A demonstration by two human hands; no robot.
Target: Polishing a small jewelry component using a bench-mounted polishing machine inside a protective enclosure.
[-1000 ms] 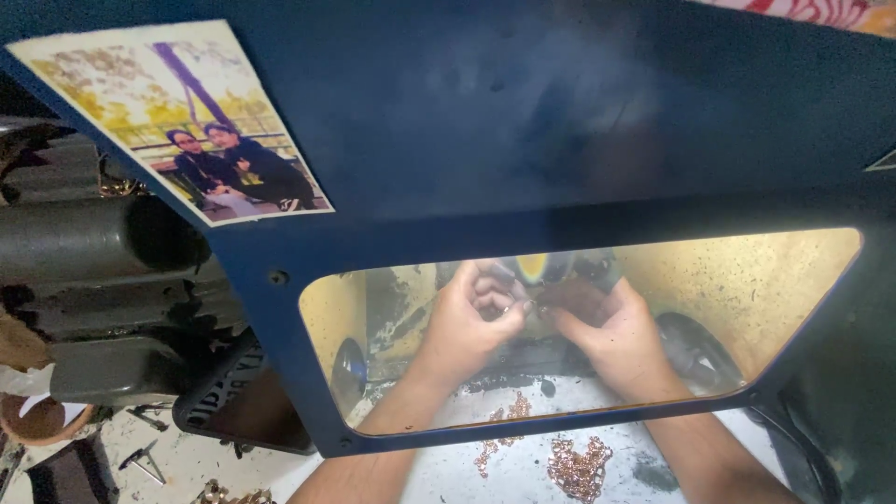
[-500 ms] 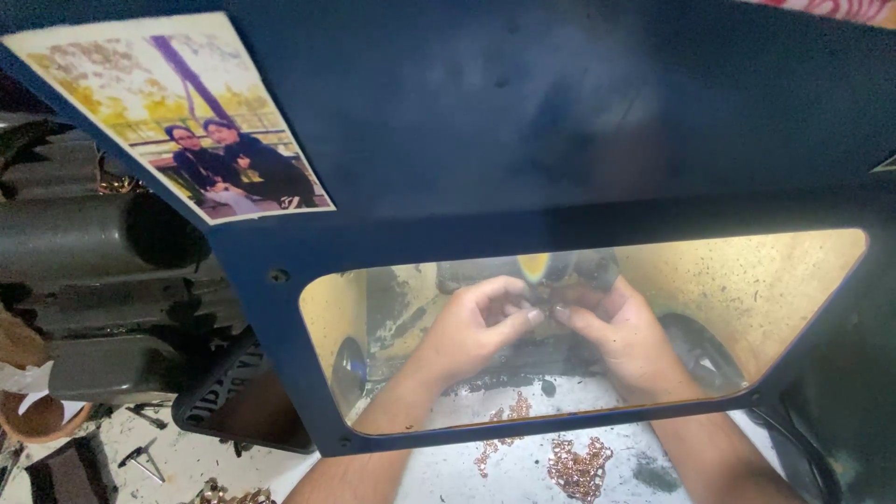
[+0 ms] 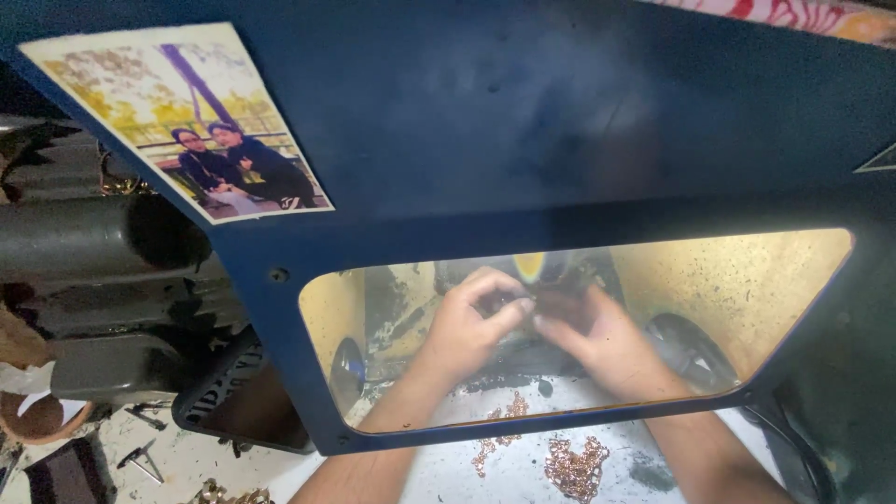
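Enclosure: dark blue hood, yellow-lit window around both hands.
Left hand: pinching small dark workpiece.
Right hand: gripping same piece, fingertips touching.
Worktop: copper-coloured chain below wrists.
Risk: fingers close to yellowish wheel; a slip would likely nick them.

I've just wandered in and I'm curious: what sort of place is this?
Probably a small jewellery polishing workshop: both hands work inside a blue hood with a window, copper-coloured chains lie below, and small tools litter the bench.

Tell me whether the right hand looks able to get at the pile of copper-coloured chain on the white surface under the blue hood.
Probably yes. The right hand is inside the blue hood, behind its window, and the copper-coloured chain pile lies just beside its forearm, with nothing visible between.
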